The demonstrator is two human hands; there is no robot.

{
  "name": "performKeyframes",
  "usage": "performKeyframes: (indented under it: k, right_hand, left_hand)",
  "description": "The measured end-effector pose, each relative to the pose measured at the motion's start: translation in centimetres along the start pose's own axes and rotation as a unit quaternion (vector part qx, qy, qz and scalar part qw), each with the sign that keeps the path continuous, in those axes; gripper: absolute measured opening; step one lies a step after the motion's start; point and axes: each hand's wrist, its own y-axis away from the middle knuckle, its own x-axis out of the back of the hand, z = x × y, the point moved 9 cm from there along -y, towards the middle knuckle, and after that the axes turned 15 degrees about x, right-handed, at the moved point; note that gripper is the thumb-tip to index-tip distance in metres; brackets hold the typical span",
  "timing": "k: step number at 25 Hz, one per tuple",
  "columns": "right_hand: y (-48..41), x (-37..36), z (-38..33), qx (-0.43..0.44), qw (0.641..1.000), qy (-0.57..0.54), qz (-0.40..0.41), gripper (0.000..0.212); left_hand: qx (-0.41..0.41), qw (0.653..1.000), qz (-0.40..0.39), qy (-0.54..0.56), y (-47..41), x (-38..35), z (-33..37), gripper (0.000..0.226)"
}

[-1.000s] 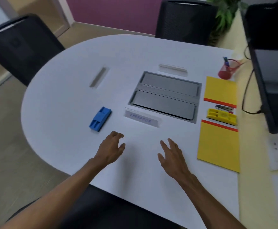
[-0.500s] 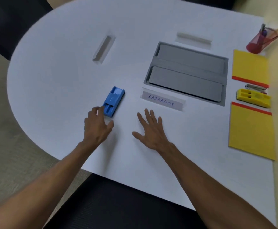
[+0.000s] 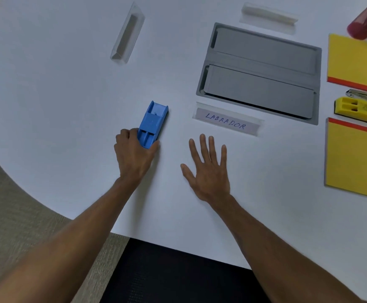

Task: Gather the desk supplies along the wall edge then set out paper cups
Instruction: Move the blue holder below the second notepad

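Note:
A blue plastic eraser holder (image 3: 153, 123) lies on the white table (image 3: 58, 95), left of centre. My left hand (image 3: 134, 156) is closed around its near end, fingers on both sides. My right hand (image 3: 208, 169) rests flat on the table, fingers spread, holding nothing. Along the right edge lie two yellow notepads (image 3: 353, 55) (image 3: 355, 158) with red strips, a yellow holder (image 3: 358, 109) and a small metal stapler (image 3: 360, 94) between them. A red pen cup (image 3: 366, 22) lies at the top right.
A grey cable hatch (image 3: 261, 71) is set into the table's centre. A name plate reading LABRADOR (image 3: 227, 121) stands just in front of it; two more clear plates (image 3: 128, 33) (image 3: 267, 15) stand farther off. A black chair seat (image 3: 174, 274) sits below the table edge.
My left hand has moved forward and closed on the blue holder's near end. The view has moved closer and lower over the table. My right hand has stayed flat.

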Motion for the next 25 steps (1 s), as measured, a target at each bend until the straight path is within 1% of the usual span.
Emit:
performKeyframes:
  k: [4,9,10,12,13,14,15,16,17,19,21,24,25]
  right_hand:
    - [0.0,-0.2,0.2,0.002,1.0,0.004,0.014,0.073]
    - [0.1,0.4,-0.1,0.007,1.0,-0.004,-0.009,0.072]
    - [0.1,0.8,-0.1,0.008,0.999,-0.034,-0.005,0.072]
    - [0.3,2.2,0.6,-0.017,0.985,-0.168,0.026,0.07]
    - [0.6,3.4,1.2,-0.041,0.971,-0.229,0.058,0.069]
    - [1.1,5.1,1.9,-0.057,0.962,-0.25,0.095,0.071]
    - [1.5,7.0,2.1,-0.052,0.964,-0.23,0.125,0.074]
    - [1.8,8.9,1.9,-0.024,0.971,-0.191,0.141,0.079]
    - [2.0,10.5,1.5,0.014,0.978,-0.148,0.143,0.084]
    - [3.0,12.3,1.0,0.071,0.987,-0.082,0.115,0.092]
    - [4.3,13.2,1.7,0.088,0.991,-0.045,0.095,0.087]
    - [7.7,15.5,5.1,0.068,0.989,-0.003,0.133,0.069]
    - [9.0,16.1,6.3,0.063,0.988,0.004,0.14,0.067]
  left_hand:
    - [0.012,0.999,-0.002,0.047,0.6,0.1,-0.2,0.058]
    - [-0.033,0.998,0.023,0.048,2.8,2.1,0.7,0.055]
    - [-0.047,0.997,0.031,0.043,3.4,2.7,1.0,0.054]
    - [-0.073,0.995,0.048,0.038,4.7,3.8,1.6,0.054]
    - [-0.088,0.994,0.053,0.035,5.5,4.2,2.1,0.055]
    - [-0.11,0.992,0.055,0.029,6.3,4.5,2.7,0.057]
    - [-0.135,0.989,0.054,0.018,7.3,4.5,3.4,0.059]
    - [-0.165,0.985,0.052,0.004,8.4,4.4,4.3,0.061]
    - [-0.201,0.978,0.049,-0.011,9.5,4.2,5.3,0.062]
    - [-0.274,0.961,0.037,-0.032,12.0,3.2,7.7,0.063]
    - [-0.322,0.946,0.021,-0.042,14.4,2.0,9.9,0.065]
    - [-0.367,0.929,-0.013,-0.043,18.2,0.3,13.7,0.066]
    - [-0.378,0.924,-0.027,-0.041,19.4,-0.3,14.9,0.066]
